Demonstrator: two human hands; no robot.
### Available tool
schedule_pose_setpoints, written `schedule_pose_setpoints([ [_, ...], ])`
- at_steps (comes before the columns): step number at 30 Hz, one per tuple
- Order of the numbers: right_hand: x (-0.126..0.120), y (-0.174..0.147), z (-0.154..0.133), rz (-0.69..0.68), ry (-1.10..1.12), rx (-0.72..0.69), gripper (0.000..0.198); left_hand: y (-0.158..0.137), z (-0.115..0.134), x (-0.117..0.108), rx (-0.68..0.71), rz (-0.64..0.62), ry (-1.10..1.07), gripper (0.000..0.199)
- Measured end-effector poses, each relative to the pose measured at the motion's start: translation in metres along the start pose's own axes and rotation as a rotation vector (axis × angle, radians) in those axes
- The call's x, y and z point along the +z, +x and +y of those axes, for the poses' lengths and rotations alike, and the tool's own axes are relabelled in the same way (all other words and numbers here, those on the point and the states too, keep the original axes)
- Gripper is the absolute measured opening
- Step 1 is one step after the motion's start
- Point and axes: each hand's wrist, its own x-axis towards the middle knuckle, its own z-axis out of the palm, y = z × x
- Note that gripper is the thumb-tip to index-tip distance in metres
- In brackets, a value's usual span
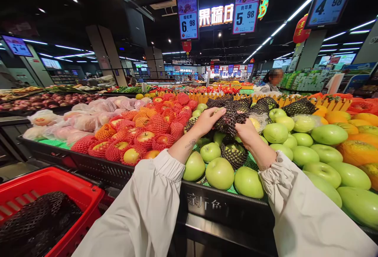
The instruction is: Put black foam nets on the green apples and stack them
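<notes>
While black nets fill the red basket (73, 194), both hands (206, 121) clasp a netted apple (228, 121).

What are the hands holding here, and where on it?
Both hands, left and right, grip one apple in black foam netting, one on each side.

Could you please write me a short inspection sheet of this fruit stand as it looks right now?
Surface: black display bin lined with green matting.
Job's things: apple in black foam net, held over loose green apples.
Clutter: red-netted apples; bagged fruit; red basket holding black nets.
Hands: left hand and right hand both grip the netted apple.
Cables: nothing seen.
Surroundings: price signs overhead; a person behind the stand.
</notes>
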Motion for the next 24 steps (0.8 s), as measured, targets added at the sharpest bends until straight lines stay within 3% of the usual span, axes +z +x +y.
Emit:
schedule_pose_setpoints([
  [6, 0.0006, -0.0027, 0.0011, 0.174, -0.041, 0.008, 0.031, -0.0027, 0.0012, -0.0054, -0.06, 0.02, 0.131, 0.034],
  [12, -0.0026, 0.002, 0.0074, 0.323, 0.033, -0.078, 0.035, 0.0029, 0.002, -0.0062, 0.13, -0.064, 0.074, 0.029],
  [15, -0.0033, 0.0029, 0.0088, 0.309, 0.101, -0.114, 0.047, 0.0049, 0.0042, -0.0034, 0.132, 0.012, -0.066, 0.031],
  [18, -0.0016, -0.0002, 0.0055, 0.26, 0.134, -0.037, 0.056, 0.0055, 0.0066, -0.0006, 0.032, 0.133, -0.185, 0.034],
  [21, 0.0007, -0.0031, 0.0021, 0.198, 0.128, 0.039, 0.056, 0.0057, 0.007, 0.0014, -0.041, 0.207, -0.3, 0.031],
  [24, 0.002, -0.0023, 0.0043, 0.203, 0.095, 0.013, 0.055, 0.0061, 0.0058, 0.0018, -0.107, 0.239, -0.404, 0.028],
])
